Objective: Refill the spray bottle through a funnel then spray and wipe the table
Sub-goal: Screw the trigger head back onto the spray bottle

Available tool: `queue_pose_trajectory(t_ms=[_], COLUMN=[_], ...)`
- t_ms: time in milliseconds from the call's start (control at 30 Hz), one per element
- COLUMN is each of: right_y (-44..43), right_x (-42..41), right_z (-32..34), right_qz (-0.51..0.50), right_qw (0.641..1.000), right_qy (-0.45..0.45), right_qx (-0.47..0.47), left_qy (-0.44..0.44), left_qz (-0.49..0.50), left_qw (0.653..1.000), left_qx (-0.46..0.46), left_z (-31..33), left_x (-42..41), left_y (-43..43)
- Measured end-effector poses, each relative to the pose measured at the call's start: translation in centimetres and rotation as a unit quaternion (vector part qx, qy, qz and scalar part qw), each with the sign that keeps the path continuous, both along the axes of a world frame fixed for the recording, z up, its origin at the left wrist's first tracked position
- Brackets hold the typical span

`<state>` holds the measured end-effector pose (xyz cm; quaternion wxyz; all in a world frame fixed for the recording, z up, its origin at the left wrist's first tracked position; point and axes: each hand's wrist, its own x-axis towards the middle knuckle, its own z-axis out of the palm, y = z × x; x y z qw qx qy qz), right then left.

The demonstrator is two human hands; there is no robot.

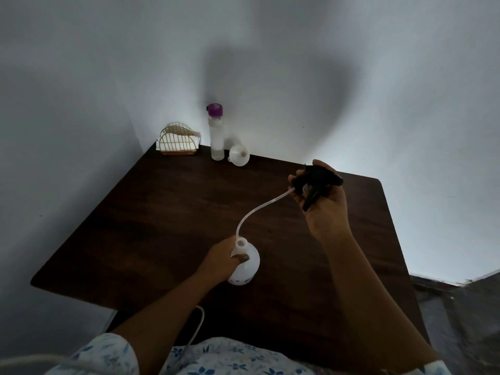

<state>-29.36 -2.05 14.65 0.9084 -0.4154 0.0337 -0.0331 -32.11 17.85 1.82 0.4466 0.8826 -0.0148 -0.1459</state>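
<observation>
The left hand's fingers [241, 257] wrap the neck of the white round plastic spray bottle [244, 262] standing on the dark wooden bench [151, 217]. The right hand's fingers [293, 182] clasp the black trigger sprayer head [315, 182], lifted aside, its clear dip tube [259, 209] curving down beside the bottle's open mouth.

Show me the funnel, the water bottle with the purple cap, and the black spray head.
funnel [239, 155]: head view, inside its cone.
water bottle [217, 139]: head view, clear body.
spray head [316, 177]: head view, black top.
</observation>
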Motion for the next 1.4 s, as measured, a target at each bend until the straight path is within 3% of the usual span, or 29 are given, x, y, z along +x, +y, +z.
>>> queue_pose_trajectory(t_ms=[233, 633, 767, 1000, 1200, 1400], right_y=[-0.6, -0.2, -0.1, 2.3, 5.7, 6.4], right_x=[-0.7, -1.0, -1.4, -2.6, -3.4, -3.6], right_z=[-0.6, 0.0, -1.2, -3.4, -7.8, -8.5], right_qz=[0.048, 0.032, 0.052, 0.103, 0.111, 0.123], right_qw=[0.993, 0.996, 0.981, 0.945, 0.844, 0.821], right_qy=[-0.072, -0.081, -0.134, -0.108, -0.077, -0.046], right_qx=[-0.086, -0.029, -0.128, -0.290, -0.518, -0.556], left_qy=[-0.020, -0.013, -0.010, -0.007, 0.010, 0.001], left_qz=[-0.019, -0.020, -0.024, -0.032, -0.021, -0.008], left_qw=[1.000, 1.000, 1.000, 0.999, 0.999, 0.999], left_qx=[-0.005, -0.001, 0.001, -0.017, -0.025, -0.048], left_z=[0.1, 0.0, 0.1, 0.2, 0.3, 0.4], left_x=[-0.1, 0.0, -0.1, -0.2, -0.4, -1.0], left_y=[0.0, 0.0, -0.1, 0.1, 0.4, 0.5])
